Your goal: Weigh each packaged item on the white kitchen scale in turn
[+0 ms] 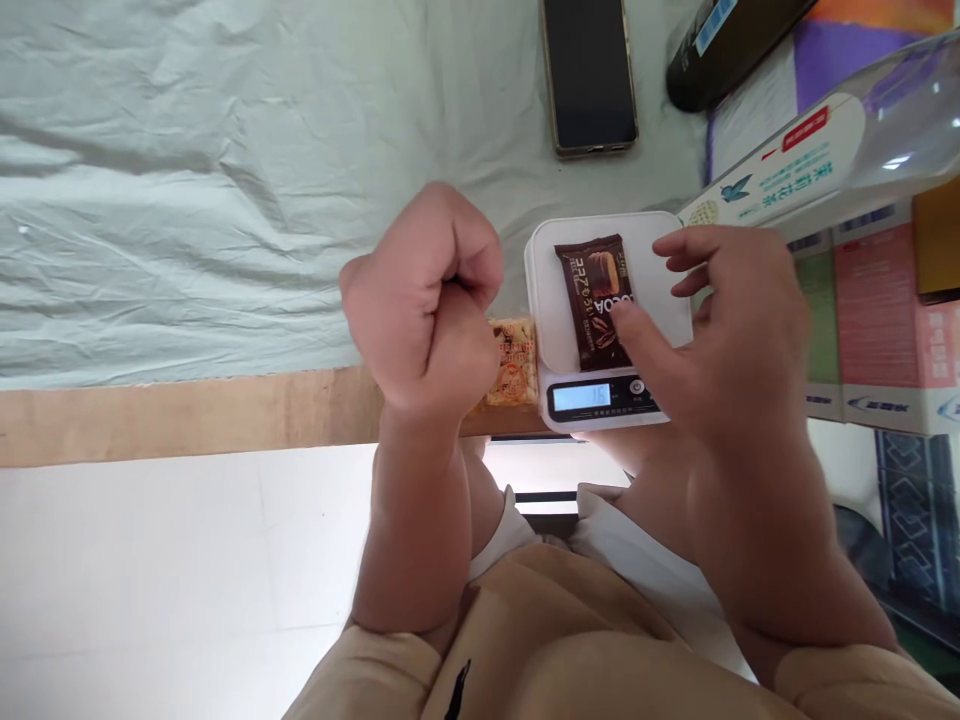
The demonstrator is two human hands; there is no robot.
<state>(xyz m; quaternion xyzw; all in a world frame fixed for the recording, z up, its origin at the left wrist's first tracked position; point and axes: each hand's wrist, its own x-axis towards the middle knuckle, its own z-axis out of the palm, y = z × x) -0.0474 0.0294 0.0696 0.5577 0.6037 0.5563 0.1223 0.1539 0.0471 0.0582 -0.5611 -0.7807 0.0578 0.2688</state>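
Note:
A white digital kitchen scale (667, 300) sits at the table's front edge, its lit display showing what looks like 16. A dark brown wrapped cocoa snack (589, 290) lies on its platform. Over the scale's right side, my right hand (731, 320) is open, thumb and fingers apart; the thumb tip overlaps the packet's right edge, and whether it touches cannot be told. My left hand (427, 300) is closed in a fist to the left of the scale, with no object showing from it. Between fist and scale lies a clear-wrapped yellowish snack (516, 365), partly behind the fist.
A black phone (589, 75) lies behind the scale on the pale green cloth (187, 180). On the right are a clear labelled bottle (832, 150), a dark bottle (720, 50) and several colourful boxes (885, 320). A wooden edge (187, 415) runs along the table's front.

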